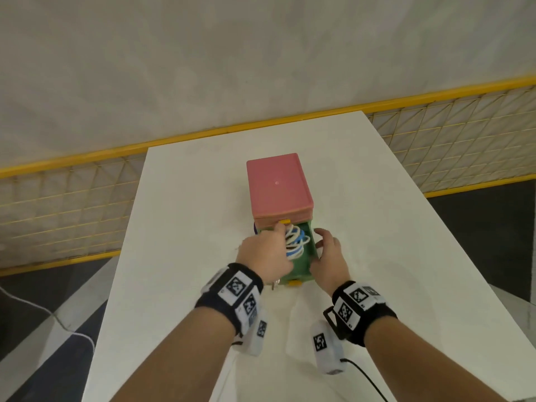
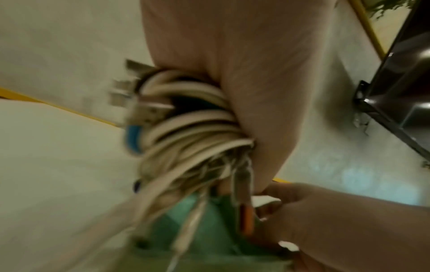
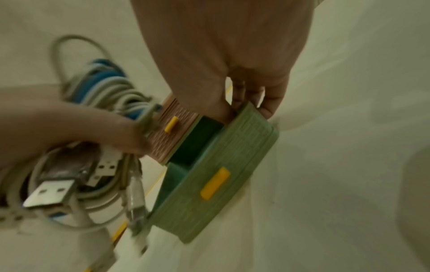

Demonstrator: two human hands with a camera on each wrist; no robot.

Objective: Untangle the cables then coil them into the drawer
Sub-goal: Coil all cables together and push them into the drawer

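A pink drawer box (image 1: 278,187) stands on the white table (image 1: 179,198), and its green drawer (image 1: 304,256) with a yellow handle (image 1: 295,283) is pulled out toward me. My left hand (image 1: 265,255) grips a coiled bundle of white and blue cables (image 1: 295,242) and holds it over the open drawer. The bundle (image 2: 186,132) fills the left wrist view, USB plugs (image 3: 49,191) sticking out of it. My right hand (image 1: 327,250) holds the drawer's right wall (image 3: 253,117), thumb inside, fingers outside.
The table's far edge meets a yellow-framed wire mesh fence (image 1: 452,140). A thin white cord (image 1: 58,320) lies on the dark floor at left. Bare table surface lies left and right of the box.
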